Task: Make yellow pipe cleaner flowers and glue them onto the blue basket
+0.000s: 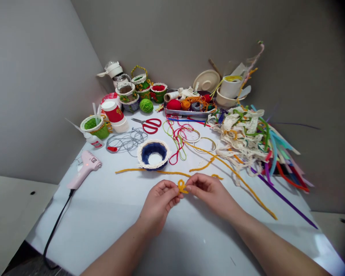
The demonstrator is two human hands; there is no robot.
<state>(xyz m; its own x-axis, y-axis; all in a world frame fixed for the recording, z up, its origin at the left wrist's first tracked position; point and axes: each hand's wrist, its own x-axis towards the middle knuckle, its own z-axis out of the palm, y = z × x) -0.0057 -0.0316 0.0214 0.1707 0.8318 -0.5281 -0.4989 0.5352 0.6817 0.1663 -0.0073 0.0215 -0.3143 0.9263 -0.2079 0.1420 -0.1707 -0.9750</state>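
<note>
A small looped piece of yellow pipe cleaner (181, 185) is pinched between both hands above the front middle of the table. My left hand (162, 199) grips its left side with thumb and fingers. On its right side, the thumb and forefinger of my right hand (208, 191) are closed on it. Just beyond my hands stands a dark blue basket (153, 154) with a white lace rim. Near it lie a yellow strip (129, 170), a shorter yellow piece (202, 165) and a long yellow pipe cleaner (247, 188) that runs toward the right.
A pink glue gun (84, 170) with a black cord lies at left. Red-handled scissors (151, 124) and grey cord (129, 141) lie farther back. A metal tray (189, 113) of yarn stands behind. Lace (232, 130) and coloured pipe cleaners (276, 153) are heaped at right.
</note>
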